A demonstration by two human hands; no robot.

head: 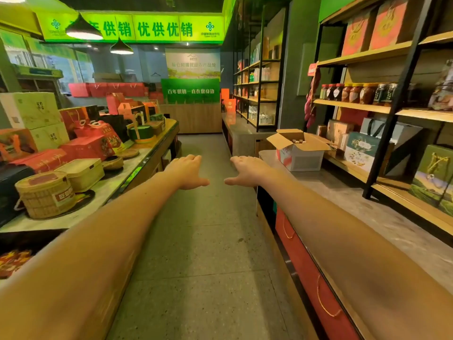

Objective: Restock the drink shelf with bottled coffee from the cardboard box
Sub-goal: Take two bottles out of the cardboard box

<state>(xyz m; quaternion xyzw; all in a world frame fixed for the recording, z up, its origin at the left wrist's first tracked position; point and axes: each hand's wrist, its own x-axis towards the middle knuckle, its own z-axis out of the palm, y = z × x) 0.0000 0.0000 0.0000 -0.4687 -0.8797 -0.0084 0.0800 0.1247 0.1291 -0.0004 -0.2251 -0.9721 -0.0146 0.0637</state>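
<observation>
The cardboard box (pixel 302 160) stands upright on the grey stone tabletop (pixel 367 207) on the right side of a shop aisle, its four flaps folded out and its mouth facing up. Its wider side faces down the aisle toward the camera, so its long axis seems to run from 9 to 3 o'clock. Inside, bottles (pixel 297 142) stand on end, with only their caps showing.

At 3 o'clock from the box, gift boxes (pixel 360 150) sit on the lowest board of a black-framed wooden rack (pixel 362 105). At 1 o'clock, a row of jars (pixel 353 93) lines the board above.

At 8 o'clock from the box, the right hand (pixel 245 171) hovers palm down at the tabletop's edge. The left hand (pixel 187 171) is just beside it at 9 o'clock, over the speckled floor (pixel 203 241). The fingers (pixel 193 158) of both hands reach forward, loosely spread, and hold nothing.

Across the aisle at 9 o'clock, a second tabletop (pixel 107 190) carries red cartons and woven baskets (pixel 46 195). At 12 o'clock the aisle ends at a wooden counter (pixel 193 116) beneath a lit green sign (pixel 132 28). More shelving (pixel 257 94) stands at 1 o'clock, but its goods are too small to tell.
</observation>
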